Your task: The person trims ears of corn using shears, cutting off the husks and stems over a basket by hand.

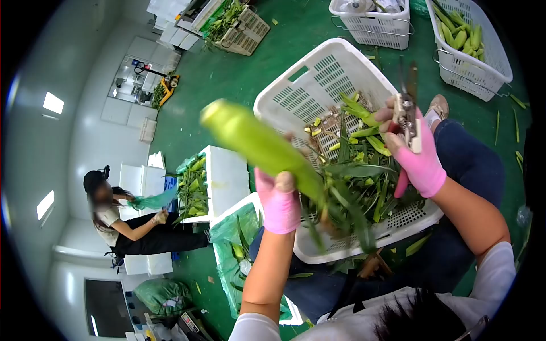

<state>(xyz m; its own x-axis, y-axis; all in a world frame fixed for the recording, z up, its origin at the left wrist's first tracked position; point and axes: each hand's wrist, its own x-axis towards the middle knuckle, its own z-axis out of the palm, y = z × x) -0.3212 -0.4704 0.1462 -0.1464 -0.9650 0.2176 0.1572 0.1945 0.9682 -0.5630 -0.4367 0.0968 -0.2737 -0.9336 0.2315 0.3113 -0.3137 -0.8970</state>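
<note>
L hand (278, 200) curled round corn ear (259, 139), R hand (422, 166) clasping pruners (405, 113), I see wht basket (270, 102) w/ leaf scraps (372, 184) below

- green floor (227, 79), loose leaf scraps (516, 125) at right
- white corn basket (493, 71), upper right
- second white basket (372, 37) just beside it
- beige crate (247, 31), upper left
- yellow pallet truck (169, 85)

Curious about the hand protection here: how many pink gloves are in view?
2: one glove on the left hand, holding green corn; the other glove on the right hand, holding clippers.
</note>
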